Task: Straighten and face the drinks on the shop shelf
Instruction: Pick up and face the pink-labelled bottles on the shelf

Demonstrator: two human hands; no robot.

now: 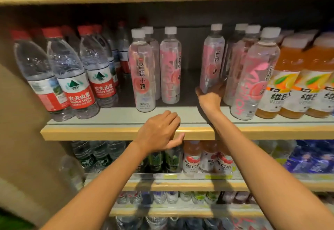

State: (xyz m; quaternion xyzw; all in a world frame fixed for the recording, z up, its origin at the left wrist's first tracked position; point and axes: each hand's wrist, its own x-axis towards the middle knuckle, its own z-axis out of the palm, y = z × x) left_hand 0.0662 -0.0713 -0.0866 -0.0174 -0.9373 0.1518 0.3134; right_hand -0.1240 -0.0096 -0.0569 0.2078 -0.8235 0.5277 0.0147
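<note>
gripping a clear, pink-labelled plastic bottle (213, 58) by its base, above the pale wooden shelf edge (108, 133), is your right hand (210, 98); your left hand (160, 132) clasps that edge.

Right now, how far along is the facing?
Partly done. The orange drinks and leftmost pink bottle face out. The right hand grips another pink bottle near its base; the left hand holds the shelf edge. Left to turn: the rightmost pink bottle and leftmost water bottle.

"农夫山泉" on water bottle (72, 78)
</note>
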